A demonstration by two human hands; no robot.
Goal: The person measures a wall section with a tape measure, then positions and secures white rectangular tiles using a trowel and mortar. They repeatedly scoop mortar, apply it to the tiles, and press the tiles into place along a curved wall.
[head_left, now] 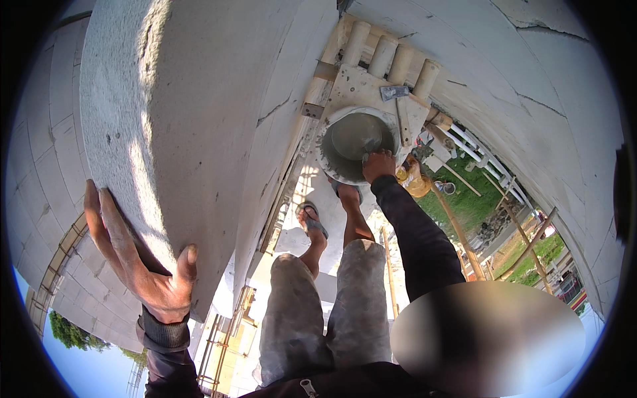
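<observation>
My left hand (pixel 147 272) rests against the plastered corner of a grey wall column (pixel 199 132), its fingers spread along one face and the thumb on the other. My right hand (pixel 379 165) is closed at the near right rim of a round bucket (pixel 324 159). Wet grey mortar (pixel 356 136) fills much of the bucket, with a smooth rounded hollow in it. Whatever the right fingers grip is mostly hidden by the hand, and I cannot make it out.
Beyond the bucket, a tool with a flat grey head (pixel 394 93) lies on a pale board (pixel 348 86), near several bamboo poles (pixel 383 56). My sandalled feet (pixel 312 221) stand on a narrow platform. Ground with grass (pixel 458 192) lies far below at the right, past scaffold poles (pixel 458 229).
</observation>
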